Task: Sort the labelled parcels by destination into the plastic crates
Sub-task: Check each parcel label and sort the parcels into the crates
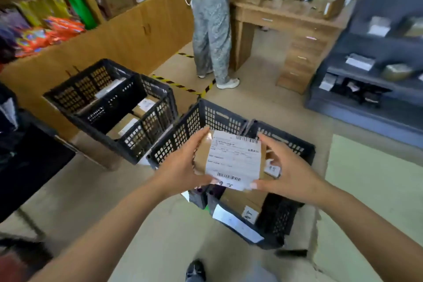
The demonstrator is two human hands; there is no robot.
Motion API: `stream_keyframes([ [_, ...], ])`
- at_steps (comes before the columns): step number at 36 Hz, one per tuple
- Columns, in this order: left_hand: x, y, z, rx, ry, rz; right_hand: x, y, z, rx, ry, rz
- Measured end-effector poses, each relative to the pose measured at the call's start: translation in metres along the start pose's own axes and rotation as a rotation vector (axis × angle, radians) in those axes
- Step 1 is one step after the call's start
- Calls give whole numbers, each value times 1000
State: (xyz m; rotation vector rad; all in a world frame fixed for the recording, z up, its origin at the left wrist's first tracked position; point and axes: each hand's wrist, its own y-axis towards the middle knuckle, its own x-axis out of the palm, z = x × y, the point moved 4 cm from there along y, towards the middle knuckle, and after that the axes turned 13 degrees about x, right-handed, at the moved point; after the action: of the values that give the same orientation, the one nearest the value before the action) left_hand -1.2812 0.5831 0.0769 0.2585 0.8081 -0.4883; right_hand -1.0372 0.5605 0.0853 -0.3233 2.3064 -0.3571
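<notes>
Well, from my remote seat the biggest thing near the held parcel is the pair of black plastic crates directly beneath it on the floor (pixel 160 224): the near crate (pixel 278 217), below and to the right of the parcel, holds brown boxes with white labels, and the middle crate (pixel 183 130) sits just left of and behind the parcel. Further left of the parcel stand two more black crates (pixel 128 107), set touching each other, with labelled cardboard boxes inside. Beyond the parcel a second person (pixel 211 30) stands at a wooden surface (pixel 286 20) carrying more small boxes. The parcel (pixel 231 159) itself, a brown cardboard box with a large white shipping label facing up, is held in the air above the crates, tilted slightly. My left hand (pixel 180 167) grips its left edge, fingers on the far side and thumb on the near corner; my right hand (pixel 290 167) pinches the right edge, thumb at the label's lower corner.
</notes>
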Motion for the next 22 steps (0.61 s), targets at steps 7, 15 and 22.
stream_keyframes([
  [7, 30, 94, -4, 136, -81, -230, -25, 7, 39, 195, 13, 82],
  [15, 76, 175, 1, 240, -79, -351, -48, 26, 82, 304, 128, 185],
  [22, 105, 227, 7, 327, -2, -491, -53, 41, 102, 382, -32, 260],
])
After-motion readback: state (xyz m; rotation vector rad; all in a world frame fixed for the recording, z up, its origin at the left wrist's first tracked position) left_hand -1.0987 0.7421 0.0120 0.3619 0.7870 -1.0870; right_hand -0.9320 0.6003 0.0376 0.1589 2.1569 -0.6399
